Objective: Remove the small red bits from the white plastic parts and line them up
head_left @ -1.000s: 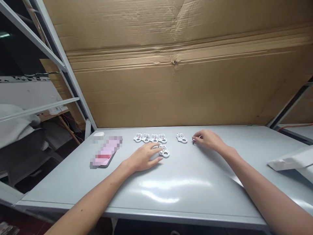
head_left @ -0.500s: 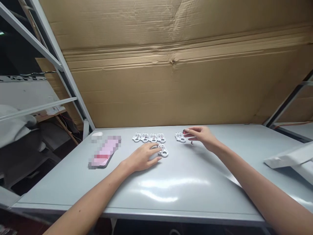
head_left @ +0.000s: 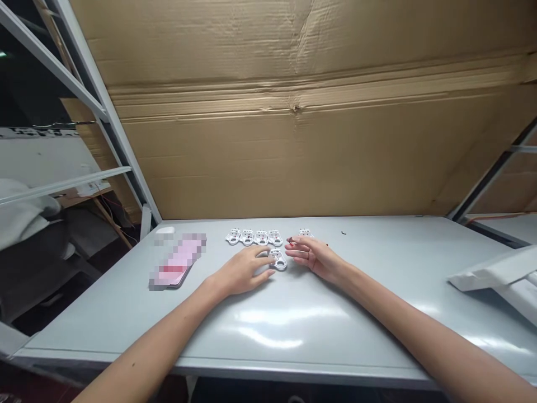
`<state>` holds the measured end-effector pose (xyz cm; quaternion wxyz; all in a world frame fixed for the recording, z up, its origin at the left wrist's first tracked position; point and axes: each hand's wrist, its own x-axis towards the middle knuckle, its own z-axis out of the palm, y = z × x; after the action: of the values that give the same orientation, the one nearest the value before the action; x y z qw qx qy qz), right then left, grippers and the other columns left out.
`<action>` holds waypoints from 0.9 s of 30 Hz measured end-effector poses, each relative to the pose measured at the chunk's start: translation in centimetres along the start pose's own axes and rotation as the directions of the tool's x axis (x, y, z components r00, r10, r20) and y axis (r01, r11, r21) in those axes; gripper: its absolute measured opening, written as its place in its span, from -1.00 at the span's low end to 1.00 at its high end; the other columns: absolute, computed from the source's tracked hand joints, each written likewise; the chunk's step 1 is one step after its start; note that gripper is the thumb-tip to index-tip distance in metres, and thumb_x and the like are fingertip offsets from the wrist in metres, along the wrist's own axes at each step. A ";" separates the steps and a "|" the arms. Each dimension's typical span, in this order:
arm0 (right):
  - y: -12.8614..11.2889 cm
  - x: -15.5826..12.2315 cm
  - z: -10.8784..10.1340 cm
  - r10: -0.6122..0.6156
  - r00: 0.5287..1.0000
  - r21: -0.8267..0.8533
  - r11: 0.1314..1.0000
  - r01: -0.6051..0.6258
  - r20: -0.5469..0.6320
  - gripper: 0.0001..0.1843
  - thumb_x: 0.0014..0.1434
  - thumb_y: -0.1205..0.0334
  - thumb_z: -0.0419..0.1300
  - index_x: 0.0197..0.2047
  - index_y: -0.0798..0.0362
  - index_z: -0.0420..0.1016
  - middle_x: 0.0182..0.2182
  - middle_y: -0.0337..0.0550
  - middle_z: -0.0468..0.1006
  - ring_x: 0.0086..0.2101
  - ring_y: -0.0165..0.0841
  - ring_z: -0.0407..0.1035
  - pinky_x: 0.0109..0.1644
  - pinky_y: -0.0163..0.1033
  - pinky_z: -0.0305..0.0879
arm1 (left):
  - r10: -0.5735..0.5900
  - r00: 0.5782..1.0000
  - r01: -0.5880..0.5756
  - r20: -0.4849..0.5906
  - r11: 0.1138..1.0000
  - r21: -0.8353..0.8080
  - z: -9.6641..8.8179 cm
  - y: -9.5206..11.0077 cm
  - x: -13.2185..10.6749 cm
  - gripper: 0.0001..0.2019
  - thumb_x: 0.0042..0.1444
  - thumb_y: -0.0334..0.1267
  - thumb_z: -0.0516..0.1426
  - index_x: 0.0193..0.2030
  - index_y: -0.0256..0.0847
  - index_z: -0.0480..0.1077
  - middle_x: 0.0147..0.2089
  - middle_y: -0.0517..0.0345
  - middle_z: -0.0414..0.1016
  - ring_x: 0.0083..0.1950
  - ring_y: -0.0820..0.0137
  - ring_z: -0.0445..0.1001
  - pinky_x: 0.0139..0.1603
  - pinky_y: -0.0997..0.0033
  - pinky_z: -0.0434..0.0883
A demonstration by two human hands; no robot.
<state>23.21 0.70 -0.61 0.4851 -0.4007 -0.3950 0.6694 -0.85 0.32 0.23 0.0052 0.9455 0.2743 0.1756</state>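
Note:
My left hand [head_left: 245,271] lies on the table with its fingers spread. Its fingertips touch the left side of a white flat part [head_left: 278,261] with a round ring and small holes. Just right of that part, my right hand [head_left: 314,256] pinches a small dark red piece [head_left: 291,242] between thumb and forefinger; its exact kind is too small to make out. Beyond my left hand stand several like white parts [head_left: 260,238] side by side in a row, with red specks on them. Another white part [head_left: 306,232] is partly hidden behind my right hand.
A pink, blurred phone-like object [head_left: 178,263] and a small white object [head_left: 166,230] lie at left. A small dark sliver [head_left: 343,233] is at the back right. White packaging [head_left: 495,268] lies at the right edge. A cardboard wall [head_left: 293,162] closes off the back of the table.
My right hand has moved left and slightly nearer, from the separate white part at the back to the one by my left hand, carrying the small red piece. My left hand stays in place.

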 end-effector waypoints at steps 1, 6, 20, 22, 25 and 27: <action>0.0 -0.1 0.0 -0.001 1.000 0.003 1.000 0.001 0.008 -0.89 0.09 0.22 0.35 -0.28 0.01 0.57 -0.21 -0.06 0.64 -0.11 -0.19 0.54 0.07 -0.12 0.47 | 0.004 1.000 -0.004 -0.004 1.000 -0.002 0.0 0.0 0.0 -0.72 0.35 -0.20 0.06 0.10 -0.16 0.48 0.20 -0.12 0.39 0.15 0.15 0.43 0.15 0.13 0.40; 0.0 -0.3 0.3 0.031 0.999 0.036 0.999 -0.032 0.023 -0.91 0.13 0.26 0.32 -0.28 0.08 0.57 -0.12 0.04 0.63 -0.04 -0.20 0.52 0.14 -0.16 0.43 | -0.003 1.000 0.003 0.009 1.000 0.015 0.0 0.0 0.0 -0.72 0.35 -0.21 0.06 0.09 -0.15 0.49 0.20 -0.13 0.39 0.15 0.13 0.43 0.13 0.12 0.40; 0.6 0.2 -0.2 0.087 0.996 0.053 0.995 -0.085 -0.034 -0.89 0.13 0.30 0.31 -0.22 0.06 0.53 -0.05 0.01 0.60 0.05 -0.23 0.47 0.20 -0.18 0.40 | -0.021 1.000 0.020 0.006 0.999 0.028 -0.1 0.0 -0.1 -0.74 0.33 -0.24 0.08 0.06 -0.11 0.53 0.23 -0.08 0.39 0.20 0.14 0.40 0.16 0.13 0.41; 0.7 0.1 -0.3 0.070 0.997 0.024 0.997 -0.070 -0.012 -0.88 0.13 0.29 0.32 -0.22 0.07 0.53 -0.05 0.03 0.60 0.05 -0.21 0.47 0.22 -0.17 0.39 | -0.016 1.000 0.016 -0.005 0.999 0.032 -0.1 0.0 -0.1 -0.75 0.33 -0.25 0.09 0.04 -0.11 0.54 0.23 -0.08 0.39 0.20 0.14 0.40 0.16 0.14 0.40; 0.7 -0.2 -0.3 -0.005 0.997 -0.020 1.000 0.007 0.081 -0.88 0.12 0.26 0.34 -0.23 0.05 0.55 -0.09 0.00 0.62 0.01 -0.21 0.49 0.24 -0.13 0.35 | -0.011 1.000 0.011 -0.011 1.000 0.024 -0.3 0.1 -0.1 -0.75 0.34 -0.25 0.07 0.00 -0.13 0.56 0.24 -0.09 0.38 0.21 0.14 0.40 0.18 0.13 0.39; 0.5 -0.4 -0.2 -0.027 0.993 -0.050 0.998 0.032 0.111 -0.87 0.11 0.23 0.35 -0.24 0.04 0.56 -0.15 -0.02 0.63 -0.04 -0.21 0.51 0.23 -0.12 0.35 | -0.010 1.000 0.010 -0.010 1.000 0.022 -0.3 0.2 0.0 -0.74 0.35 -0.24 0.05 -0.02 -0.13 0.57 0.25 -0.09 0.38 0.22 0.15 0.40 0.20 0.12 0.38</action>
<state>23.27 0.22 -1.08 0.4619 -0.3697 -0.4442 0.6728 -0.88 0.10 0.53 -0.0055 0.9432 0.2810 0.1771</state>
